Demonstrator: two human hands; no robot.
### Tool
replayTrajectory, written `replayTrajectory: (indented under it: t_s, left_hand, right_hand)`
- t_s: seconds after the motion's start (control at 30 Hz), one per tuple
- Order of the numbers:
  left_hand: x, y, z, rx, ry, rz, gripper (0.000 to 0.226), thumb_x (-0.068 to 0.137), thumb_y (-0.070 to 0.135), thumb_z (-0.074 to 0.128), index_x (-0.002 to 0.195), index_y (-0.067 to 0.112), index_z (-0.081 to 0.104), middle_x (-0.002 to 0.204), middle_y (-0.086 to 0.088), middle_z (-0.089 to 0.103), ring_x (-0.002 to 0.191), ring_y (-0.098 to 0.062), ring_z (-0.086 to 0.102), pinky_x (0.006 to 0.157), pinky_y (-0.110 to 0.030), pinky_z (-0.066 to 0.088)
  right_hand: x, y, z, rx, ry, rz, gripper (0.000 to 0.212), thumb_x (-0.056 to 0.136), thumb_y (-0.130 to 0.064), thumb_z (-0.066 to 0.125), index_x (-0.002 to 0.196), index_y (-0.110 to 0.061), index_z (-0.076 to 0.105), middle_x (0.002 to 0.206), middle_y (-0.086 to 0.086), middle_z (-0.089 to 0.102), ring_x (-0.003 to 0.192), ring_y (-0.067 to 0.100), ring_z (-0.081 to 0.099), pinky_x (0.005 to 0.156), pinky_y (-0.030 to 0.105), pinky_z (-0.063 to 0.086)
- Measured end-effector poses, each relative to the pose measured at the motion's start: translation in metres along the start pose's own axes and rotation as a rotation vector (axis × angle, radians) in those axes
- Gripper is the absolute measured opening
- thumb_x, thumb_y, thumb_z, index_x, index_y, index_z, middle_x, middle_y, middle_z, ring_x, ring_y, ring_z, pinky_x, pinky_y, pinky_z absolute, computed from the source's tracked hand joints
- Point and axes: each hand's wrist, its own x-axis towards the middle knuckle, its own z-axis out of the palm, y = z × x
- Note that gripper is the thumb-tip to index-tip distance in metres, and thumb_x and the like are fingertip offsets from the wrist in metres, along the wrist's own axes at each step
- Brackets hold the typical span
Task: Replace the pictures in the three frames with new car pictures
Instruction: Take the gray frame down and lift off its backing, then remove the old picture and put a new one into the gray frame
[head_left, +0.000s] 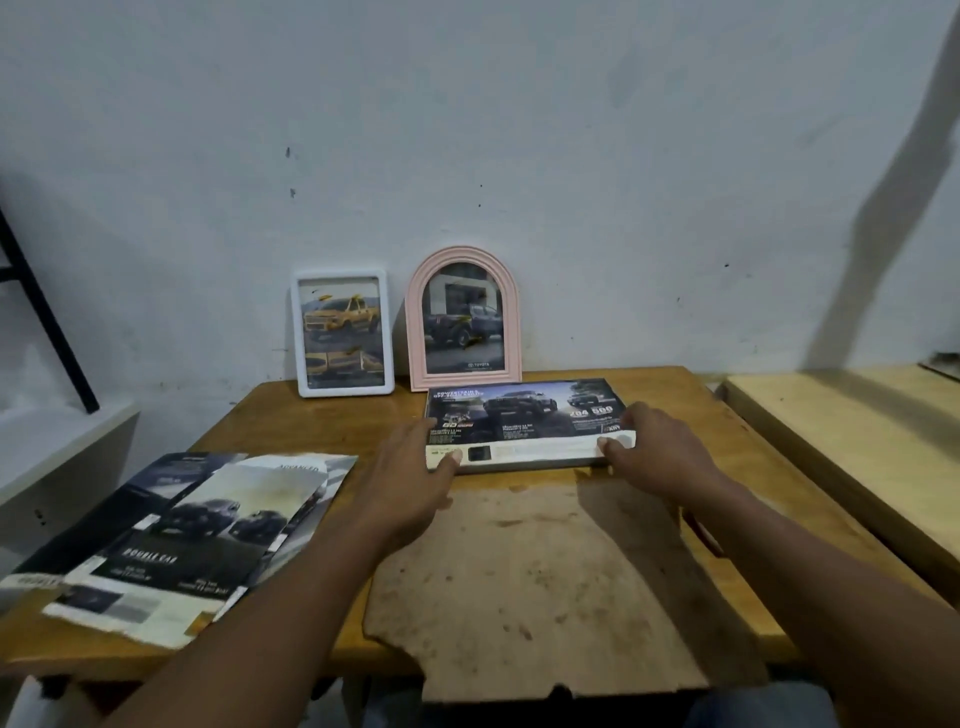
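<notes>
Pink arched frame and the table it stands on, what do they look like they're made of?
Pink frame: likely moulded plastic with a matte finish, judging by its even colour and smooth ridged rim, though painted wood is possible. Table: wood, orange-brown with a dull varnish; grain streaks and scuffed marks show.

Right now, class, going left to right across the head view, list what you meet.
Car brochures → white frame → pink arched frame → right hand → pale wooden bench.

Worn wood table (311, 415); glossy paper brochures (171, 535); smooth plastic pink frame (415, 312)
</notes>
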Motion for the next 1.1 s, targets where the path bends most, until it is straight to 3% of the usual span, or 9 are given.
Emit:
replayTrajectory:
  t_s: [0.13, 0.3, 0.47, 0.57, 0.73, 0.9, 1.1]
  left_hand:
    - [0.026, 0.005, 0.007, -0.046, -0.076, -0.009, 0.062, 0.102, 0.05, 0.051, 0.157, 0.028, 0.032, 0.164, 0.002, 0.032, 0.149, -0.02, 0.031, 0.118, -0.041, 0.033]
    - [0.035, -0.007, 0.013, -0.058, -0.102, 0.008, 0.051, 0.101, 0.047, 0.054, 0.148, 0.028, 0.046, 0.148, 0.001, 0.053, 0.131, -0.018, 0.049, 0.1, -0.032, 0.043]
    - [0.037, -0.026, -0.003, -0.017, 0.021, -0.08, 0.046, 0.098, 0.042, 0.06, 0.141, 0.025, 0.056, 0.13, -0.001, 0.065, 0.112, -0.017, 0.063, 0.088, -0.038, 0.057]
    - [0.036, -0.036, -0.009, 0.013, 0.056, -0.082, 0.044, 0.097, 0.041, 0.063, 0.137, 0.022, 0.06, 0.129, 0.0, 0.067, 0.111, -0.016, 0.064, 0.086, -0.039, 0.059]
    - [0.036, -0.046, -0.007, 0.078, 0.061, -0.084, 0.041, 0.095, 0.047, 0.063, 0.131, 0.027, 0.064, 0.127, 0.004, 0.066, 0.112, -0.014, 0.061, 0.086, -0.04, 0.058]
    - [0.04, -0.046, -0.002, 0.214, 0.076, 0.001, 0.032, 0.094, 0.048, 0.063, 0.116, 0.027, 0.071, 0.118, 0.004, 0.068, 0.107, -0.013, 0.057, 0.08, -0.036, 0.055]
    - [0.046, -0.049, 0.001, 0.327, 0.099, -0.02, 0.032, 0.094, 0.053, 0.058, 0.114, 0.03, 0.068, 0.118, 0.006, 0.066, 0.107, -0.015, 0.056, 0.079, -0.034, 0.054]
  right_hand:
    - [0.03, -0.002, 0.011, 0.002, -0.068, 0.03, 0.054, 0.085, -0.053, 0.058, 0.127, -0.02, 0.048, 0.124, 0.008, 0.061, 0.107, 0.03, 0.058, 0.086, 0.041, 0.051]
    - [0.038, -0.009, 0.035, -0.065, -0.036, 0.044, 0.059, 0.077, -0.062, 0.052, 0.123, -0.025, 0.046, 0.119, 0.004, 0.065, 0.104, 0.031, 0.059, 0.083, 0.043, 0.053]
    - [0.035, -0.03, 0.05, -0.116, -0.048, 0.065, 0.06, 0.079, -0.066, 0.051, 0.12, -0.023, 0.046, 0.119, 0.005, 0.064, 0.111, 0.034, 0.054, 0.088, 0.046, 0.039]
    - [0.032, -0.042, 0.057, -0.14, -0.04, 0.049, 0.058, 0.082, -0.066, 0.052, 0.122, -0.023, 0.046, 0.121, 0.005, 0.063, 0.114, 0.035, 0.05, 0.087, 0.044, 0.038]
    - [0.022, -0.058, 0.057, -0.11, 0.009, 0.079, 0.051, 0.088, -0.052, 0.058, 0.128, -0.024, 0.043, 0.135, 0.004, 0.055, 0.123, 0.035, 0.039, 0.094, 0.048, 0.033]
    - [0.022, -0.06, 0.053, -0.01, 0.076, 0.051, 0.032, 0.09, -0.024, 0.056, 0.119, -0.027, 0.043, 0.129, 0.001, 0.058, 0.118, 0.031, 0.043, 0.09, 0.048, 0.031]
    - [0.028, -0.066, 0.059, 0.274, 0.117, -0.144, 0.046, 0.086, -0.003, 0.06, 0.123, -0.028, 0.047, 0.129, -0.001, 0.053, 0.113, 0.022, 0.053, 0.092, 0.044, 0.045]
